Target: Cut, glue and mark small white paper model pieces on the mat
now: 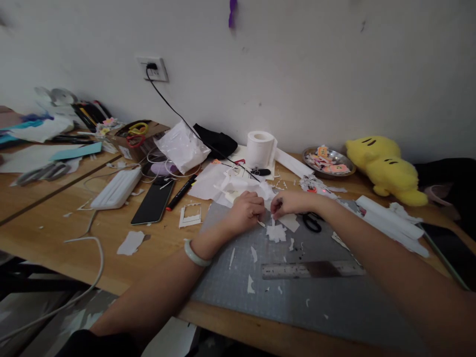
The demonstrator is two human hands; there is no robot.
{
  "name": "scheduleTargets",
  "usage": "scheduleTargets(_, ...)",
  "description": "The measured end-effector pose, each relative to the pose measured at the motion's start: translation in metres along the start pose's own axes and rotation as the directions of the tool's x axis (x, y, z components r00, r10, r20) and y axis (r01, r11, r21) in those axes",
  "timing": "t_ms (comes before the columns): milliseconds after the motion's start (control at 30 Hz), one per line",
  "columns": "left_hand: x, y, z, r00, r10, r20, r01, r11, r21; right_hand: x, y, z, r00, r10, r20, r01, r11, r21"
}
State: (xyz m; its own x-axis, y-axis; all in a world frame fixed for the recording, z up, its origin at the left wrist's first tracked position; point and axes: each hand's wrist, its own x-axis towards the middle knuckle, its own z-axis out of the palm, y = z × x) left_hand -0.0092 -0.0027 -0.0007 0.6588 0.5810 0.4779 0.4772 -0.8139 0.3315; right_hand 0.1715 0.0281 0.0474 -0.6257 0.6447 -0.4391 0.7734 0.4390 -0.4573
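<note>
Observed the right hand (284,202) with fingertips apparently pinching the narrow upper strip of a white paper cut-out (276,233), its body lying just below on the grey cutting mat (230,287). Noted the left hand (247,210) curled close beside, near white paper; unable to tell whether gripping anything. Judged the likeliest fault: tearing or creasing of the thin strip, from an uneven pull or a twist. Also possible: confusion with loose scraps (254,254) of matching white, or a scrap trapped underneath. Found black-handled scissors (315,229) near the right hand, liable to be knocked by a sideways sweep, and a ruler (282,270) liable to shift if brushed by the forearm. Recorded a black cable (167,102) trailing over the worktop (111,258); if snagged, liable to drag papers.
</note>
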Motion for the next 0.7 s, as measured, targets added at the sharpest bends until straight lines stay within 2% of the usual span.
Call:
scheduleTargets(167,-0.002,0.0,0.001,0.996,0.034,0.088,-0.032,0.999,-0.014,0.004,-0.001,0.001,1.0,0.017,0.022,-0.017,1.0,-0.018)
scheduleTargets(400,-0.005,0.004,0.002,0.965,0.083,0.249,-0.075,0.996,-0.042,0.003,0.0,0.004,1.0,0.013,0.026,-0.013,1.0,-0.017)
scheduleTargets(700,-0.003,0.007,0.001,0.946,0.057,0.32,-0.075,0.996,0.043,0.008,0.009,0.007,1.0,0.006,-0.003,-0.006,1.0,-0.003)
